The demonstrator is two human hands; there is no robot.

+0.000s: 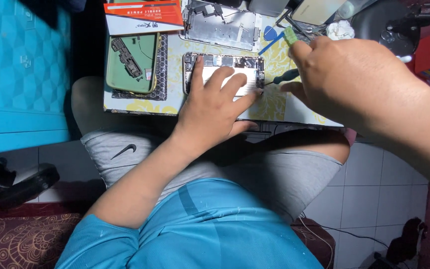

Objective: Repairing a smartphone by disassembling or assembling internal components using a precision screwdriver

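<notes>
An opened smartphone with its inner parts exposed lies on a small table with a yellow flowered cover. My left hand rests flat on it, fingers spread over the white battery area, holding it down. My right hand grips a dark-handled screwdriver whose tip meets the phone's right end. A green-tipped blue tool sticks up behind my right hand's fingers; whether the hand holds it is unclear.
A green tray with small phone parts sits on a dark mat at the left. Behind are a red and white box, a bare metal phone frame, a blue pick and a lamp base. A turquoise cabinet stands left.
</notes>
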